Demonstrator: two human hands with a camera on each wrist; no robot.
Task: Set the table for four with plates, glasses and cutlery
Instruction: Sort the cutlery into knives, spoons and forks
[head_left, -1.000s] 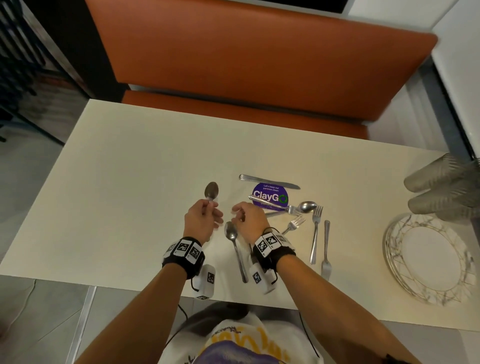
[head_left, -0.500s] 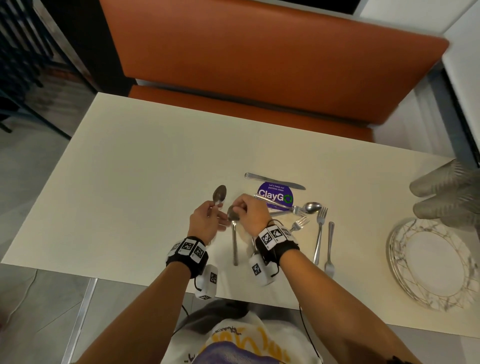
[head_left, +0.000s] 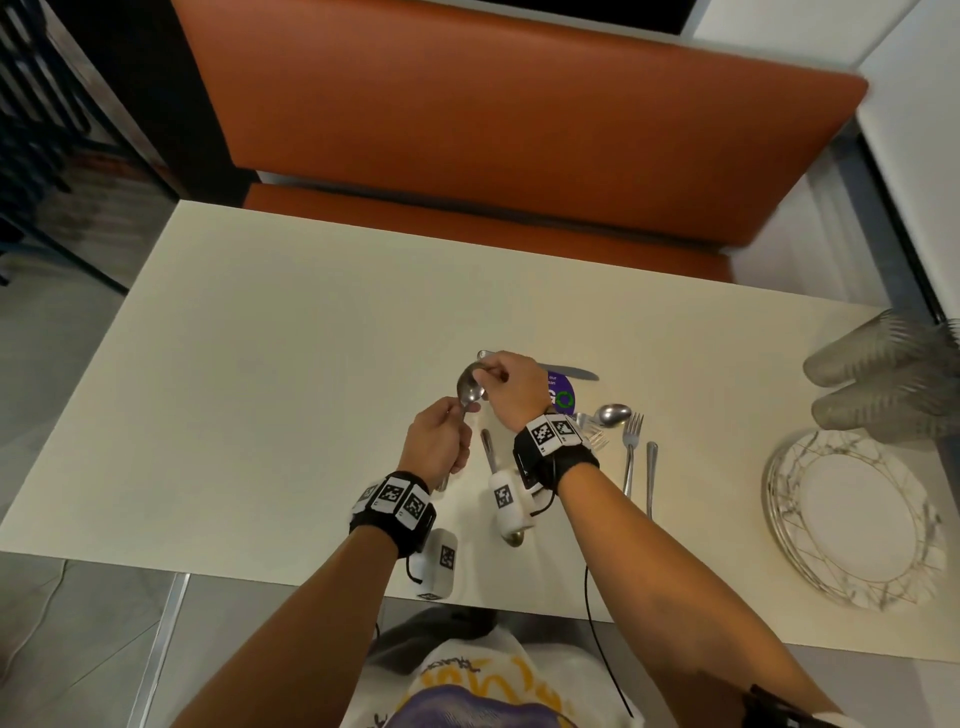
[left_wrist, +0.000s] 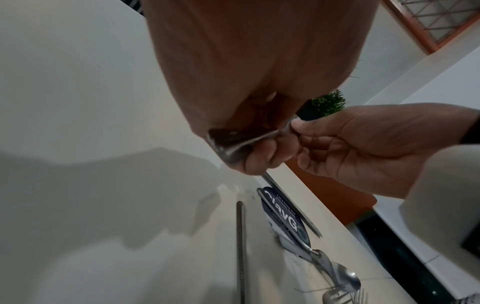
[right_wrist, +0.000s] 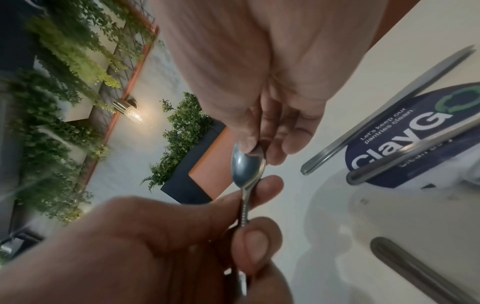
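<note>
My left hand (head_left: 460, 418) grips the handle of a steel spoon (head_left: 469, 388) and holds it above the cream table (head_left: 260, 389). My right hand (head_left: 491, 373) pinches the tip of that spoon's bowl (right_wrist: 246, 168) between thumb and fingers. In the left wrist view the bowl (left_wrist: 228, 144) sits between both hands. I cannot tell whether a second spoon lies behind it. A cutlery handle (head_left: 488, 452) lies on the table below the hands. To the right lie a knife (head_left: 571, 372), another spoon (head_left: 613, 414) and forks (head_left: 631, 447). Stacked marbled plates (head_left: 857, 519) and tipped glasses (head_left: 883, 364) are at the far right.
A round purple sticker (head_left: 563, 400) is on the table under the cutlery pile. An orange bench (head_left: 493, 130) runs along the far side of the table. The table's near edge is close to my body. Planters with greenery (right_wrist: 182, 127) stand beyond the bench.
Both hands have moved away from me and up. My right hand, whose fingers were at a spoon bowl on the table half a second ago, now pinches the bowl held up by my left hand.
</note>
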